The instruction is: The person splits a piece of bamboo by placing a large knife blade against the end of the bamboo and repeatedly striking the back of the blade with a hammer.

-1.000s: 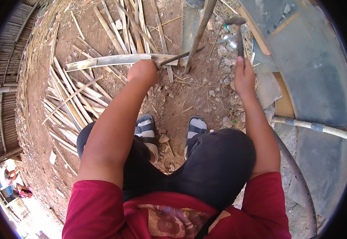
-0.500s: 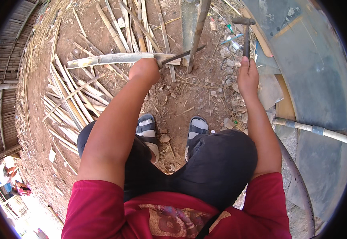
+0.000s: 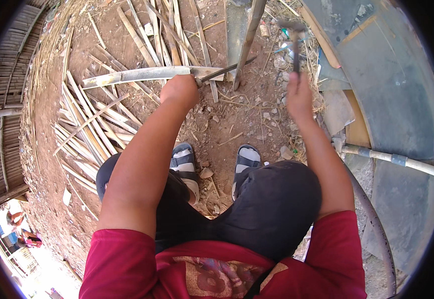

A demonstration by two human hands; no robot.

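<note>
The fingers of the left hand (image 3: 179,92) clench the handle of a long blade (image 3: 222,71); those of the right hand (image 3: 299,97) grasp a hammer (image 3: 296,52). Dirt ground (image 3: 212,130) spreads on the near side of the blade and fills the gap between it and the hammer, well to its right. Farther right of the blade run the edges of grey sheets (image 3: 396,99). Left of it lie heaped split strips (image 3: 91,123). An upright strip (image 3: 252,37) overlaps its tip in view; contact cannot be told.

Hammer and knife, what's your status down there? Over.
Left hand: gripping knife. Right hand: gripping hammer, apart from knife. Wooden post overlaps knife in view; contact unclear.
</note>
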